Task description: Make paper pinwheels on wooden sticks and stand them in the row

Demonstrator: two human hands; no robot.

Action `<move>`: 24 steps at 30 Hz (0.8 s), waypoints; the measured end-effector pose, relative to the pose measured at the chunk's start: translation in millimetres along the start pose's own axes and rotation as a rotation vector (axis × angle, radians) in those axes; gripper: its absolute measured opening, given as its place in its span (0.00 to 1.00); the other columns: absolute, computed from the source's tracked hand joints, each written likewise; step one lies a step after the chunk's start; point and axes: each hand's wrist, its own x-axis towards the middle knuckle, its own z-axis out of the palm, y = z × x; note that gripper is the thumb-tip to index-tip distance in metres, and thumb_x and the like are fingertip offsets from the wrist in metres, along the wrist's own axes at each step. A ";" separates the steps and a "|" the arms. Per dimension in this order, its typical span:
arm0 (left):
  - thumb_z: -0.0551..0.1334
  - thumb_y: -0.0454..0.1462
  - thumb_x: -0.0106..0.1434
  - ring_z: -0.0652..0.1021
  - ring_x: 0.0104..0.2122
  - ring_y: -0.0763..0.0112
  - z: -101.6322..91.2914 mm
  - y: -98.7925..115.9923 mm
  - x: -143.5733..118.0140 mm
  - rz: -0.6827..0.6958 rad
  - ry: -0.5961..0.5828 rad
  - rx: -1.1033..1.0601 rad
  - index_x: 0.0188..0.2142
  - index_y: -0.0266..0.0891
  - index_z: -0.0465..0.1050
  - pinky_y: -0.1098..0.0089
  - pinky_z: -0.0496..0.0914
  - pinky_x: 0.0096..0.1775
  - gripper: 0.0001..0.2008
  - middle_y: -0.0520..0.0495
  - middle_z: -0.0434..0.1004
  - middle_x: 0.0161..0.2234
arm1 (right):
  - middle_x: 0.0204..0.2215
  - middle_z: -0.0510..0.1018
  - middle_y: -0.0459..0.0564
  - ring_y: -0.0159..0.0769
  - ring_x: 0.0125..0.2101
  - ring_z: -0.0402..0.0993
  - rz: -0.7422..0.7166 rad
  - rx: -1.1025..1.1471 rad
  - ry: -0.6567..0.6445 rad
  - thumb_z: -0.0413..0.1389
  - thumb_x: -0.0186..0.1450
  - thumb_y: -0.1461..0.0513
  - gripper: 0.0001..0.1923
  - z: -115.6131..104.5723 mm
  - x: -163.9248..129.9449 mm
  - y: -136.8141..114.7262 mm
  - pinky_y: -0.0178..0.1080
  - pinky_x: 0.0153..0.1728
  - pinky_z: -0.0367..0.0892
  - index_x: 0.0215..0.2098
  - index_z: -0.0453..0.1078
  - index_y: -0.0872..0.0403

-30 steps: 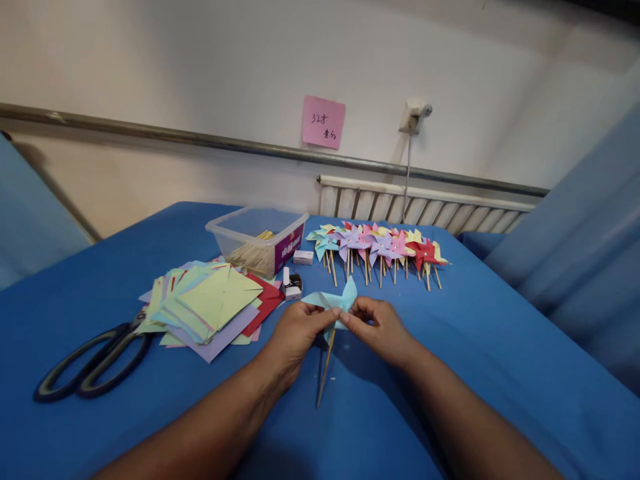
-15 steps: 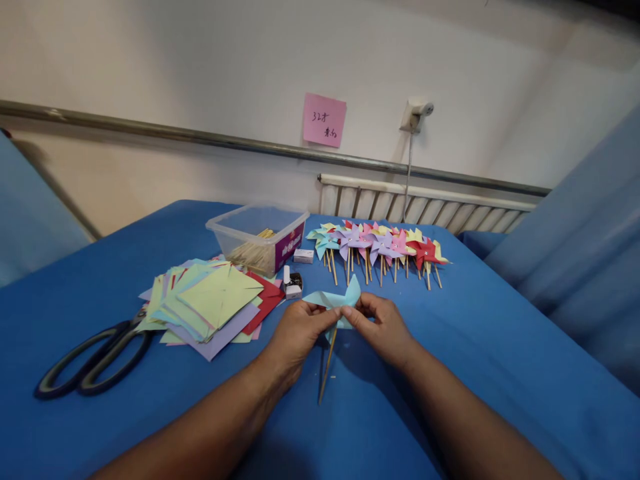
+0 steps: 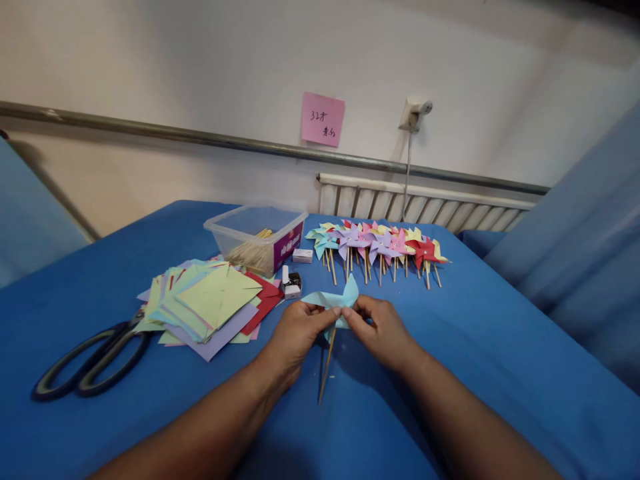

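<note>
1. Forearms are seen entering from the near edge, and the left hand (image 3: 295,330) and right hand (image 3: 383,327) are brought together at the middle of the blue tabletop (image 3: 500,347).
2. Between them a light blue paper pinwheel (image 3: 336,300) is held; the fingers (image 3: 327,319) of the left hand are pinched on its centre from 9 o'clock, and those of the right hand are pinched on it from 3 o'clock.
3. Its wooden stick (image 3: 326,370) is seen slanting down toward 6 o'clock, with the lower tip close to the cloth; whether it touches cannot be told.
4. At 9 o'clock of the hands, black scissors (image 3: 87,363) are laid flat, and just beyond them a fanned pile of coloured paper squares (image 3: 210,303) is spread.
5. At 12 o'clock, just beyond the pinwheel, a small open box (image 3: 293,285) is placed beside the pile.
6. Farther off, a clear plastic tub (image 3: 257,237) with sticks in it is set at 11 o'clock.
7. At 1 o'clock a row of finished pinwheels (image 3: 377,247) is laid out.
8. On the far wall a pink note (image 3: 323,120) is stuck.
</note>
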 end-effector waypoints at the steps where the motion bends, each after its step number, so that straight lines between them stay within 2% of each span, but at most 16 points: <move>1: 0.71 0.45 0.48 0.77 0.27 0.65 0.2 0.2 -0.1 0.003 -0.010 -0.011 0.29 0.34 0.78 0.66 0.69 0.33 0.16 0.42 0.79 0.28 | 0.20 0.69 0.43 0.28 0.22 0.63 -0.010 -0.001 0.004 0.51 0.65 0.56 0.14 0.2 0.1 0.0 0.32 0.24 0.54 0.25 0.67 0.55; 6: 0.71 0.45 0.48 0.77 0.28 0.65 0.8 1.6 -0.7 0.001 -0.040 -0.035 0.32 0.34 0.79 0.65 0.70 0.35 0.17 0.41 0.81 0.31 | 0.23 0.72 0.44 0.30 0.24 0.64 -0.043 -0.002 0.026 0.51 0.65 0.58 0.12 1.3 -0.2 -1.2 0.32 0.25 0.54 0.29 0.70 0.55; 10: 0.70 0.45 0.49 0.78 0.29 0.64 0.3 1.2 -1.1 -0.006 -0.029 -0.041 0.30 0.34 0.78 0.66 0.70 0.35 0.16 0.42 0.80 0.29 | 0.22 0.71 0.44 0.30 0.24 0.64 -0.038 0.053 0.046 0.53 0.64 0.55 0.13 1.5 -0.5 -1.0 0.33 0.25 0.55 0.28 0.69 0.55; 15: 0.71 0.45 0.49 0.76 0.27 0.67 1.2 2.3 -1.8 -0.008 -0.039 -0.060 0.27 0.34 0.77 0.67 0.69 0.34 0.15 0.44 0.78 0.26 | 0.16 0.60 0.40 0.28 0.20 0.57 0.027 0.204 0.084 0.50 0.65 0.51 0.20 2.8 3.1 6.3 0.33 0.22 0.51 0.20 0.62 0.54; 17: 0.70 0.44 0.49 0.76 0.26 0.68 2.0 4.1 -2.6 -0.028 -0.063 -0.089 0.28 0.34 0.78 0.67 0.69 0.35 0.14 0.44 0.78 0.26 | 0.16 0.60 0.41 0.28 0.19 0.57 0.049 0.295 0.081 0.49 0.66 0.51 0.21 3.4 4.8 9.6 0.33 0.21 0.52 0.20 0.62 0.54; 19: 0.70 0.43 0.50 0.76 0.27 0.68 2.7 6.3 -3.4 -0.056 -0.082 -0.119 0.29 0.33 0.78 0.67 0.69 0.35 0.14 0.44 0.78 0.26 | 0.19 0.66 0.42 0.30 0.22 0.62 0.050 0.399 0.118 0.50 0.65 0.51 0.17 3.1 5.9 11.5 0.32 0.24 0.56 0.26 0.65 0.54; 21: 0.70 0.42 0.49 0.76 0.27 0.67 2.9 8.3 -4.0 -0.077 -0.087 -0.141 0.30 0.34 0.78 0.67 0.69 0.35 0.13 0.44 0.79 0.27 | 0.26 0.71 0.44 0.31 0.26 0.66 0.026 0.503 0.172 0.53 0.64 0.52 0.12 0.8 6.2 11.7 0.33 0.27 0.61 0.37 0.67 0.52; 23: 0.71 0.41 0.49 0.76 0.26 0.68 2.3 9.9 -4.2 -0.092 -0.101 -0.151 0.31 0.34 0.78 0.67 0.69 0.34 0.13 0.44 0.79 0.27 | 0.35 0.73 0.47 0.32 0.31 0.69 -0.035 0.542 0.173 0.55 0.63 0.54 0.15 -4.0 6.3 10.8 0.35 0.32 0.65 0.46 0.66 0.50; 24: 0.71 0.41 0.49 0.76 0.26 0.68 1.9 10.4 -4.3 -0.101 -0.110 -0.150 0.30 0.34 0.78 0.68 0.69 0.34 0.12 0.44 0.79 0.27 | 0.40 0.71 0.49 0.33 0.35 0.69 -0.073 0.522 0.145 0.55 0.63 0.54 0.15 -7.0 6.4 10.4 0.36 0.35 0.66 0.47 0.66 0.49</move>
